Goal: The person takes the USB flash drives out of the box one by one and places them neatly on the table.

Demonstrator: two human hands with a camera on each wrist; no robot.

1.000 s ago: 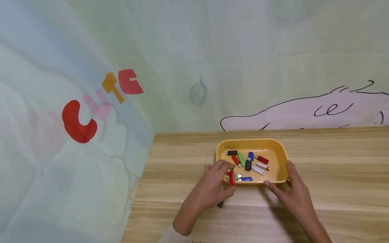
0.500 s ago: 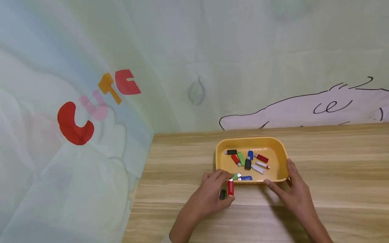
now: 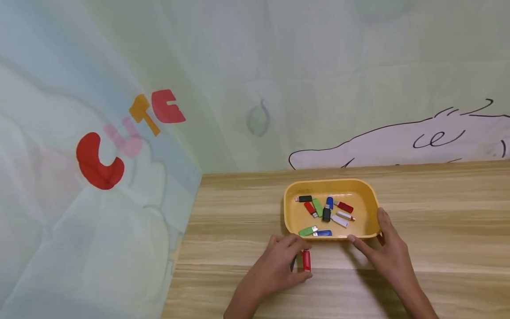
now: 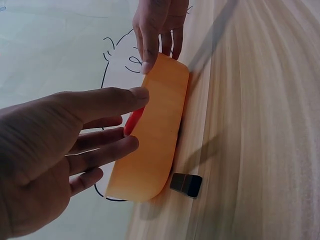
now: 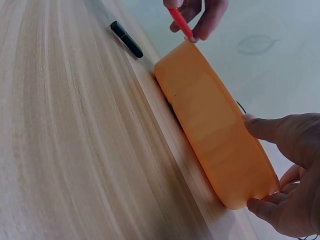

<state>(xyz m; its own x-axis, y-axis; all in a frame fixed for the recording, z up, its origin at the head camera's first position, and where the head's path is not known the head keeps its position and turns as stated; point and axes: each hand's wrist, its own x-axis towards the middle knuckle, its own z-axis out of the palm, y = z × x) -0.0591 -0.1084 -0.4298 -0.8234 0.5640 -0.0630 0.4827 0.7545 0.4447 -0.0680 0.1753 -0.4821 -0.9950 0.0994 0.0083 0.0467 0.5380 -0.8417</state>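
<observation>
Left hand (image 3: pixel 279 266) pinches the red USB stick (image 3: pixel 306 260) end to end, held above the counter (image 3: pixel 450 239) near the tray's (image 3: pixel 363 208) near-left corner. Right hand (image 3: pixel 392 254) grips the near-right corner. Risks: fingertip pinch slips, red USB stick drops; left hand lowers carelessly, knocks the black stick (image 5: pixel 126 39) lying below; right hand tugs, tray slides.

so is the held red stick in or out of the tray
Out: the left hand pinches the red stick outside the near rim of the tray.
</observation>
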